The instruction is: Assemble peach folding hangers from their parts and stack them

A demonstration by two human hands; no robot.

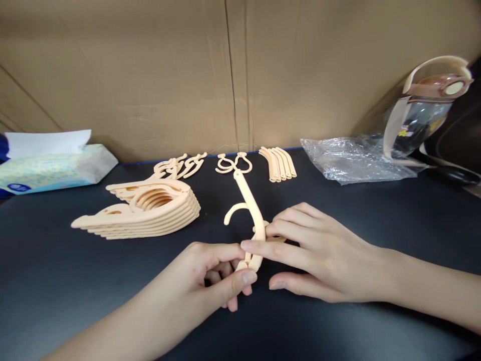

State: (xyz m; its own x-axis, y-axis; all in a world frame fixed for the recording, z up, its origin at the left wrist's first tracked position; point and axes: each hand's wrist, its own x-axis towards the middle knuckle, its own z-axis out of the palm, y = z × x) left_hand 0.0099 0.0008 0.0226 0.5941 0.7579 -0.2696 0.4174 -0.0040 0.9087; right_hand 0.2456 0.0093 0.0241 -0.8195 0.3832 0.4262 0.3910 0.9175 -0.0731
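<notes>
Both of my hands meet at the middle of a dark table (56, 301) around a peach plastic hanger part (251, 205), a long arm with a small hook on its side. My left hand (216, 276) pinches its near end between thumb and fingers. My right hand (311, 250) grips the same part from the right, fingers curled over it and index finger stretched across to the left hand. The far end of the part lies towards the back of the table.
A stack of peach hanger bodies (146, 210) lies to the left. Small hook pieces (180, 168), loop pieces (233, 163) and curved strips (278, 164) line the back. A tissue pack (48, 163), a crumpled plastic bag (349, 160) and a water bottle (424, 115) stand before a cardboard wall (233, 70).
</notes>
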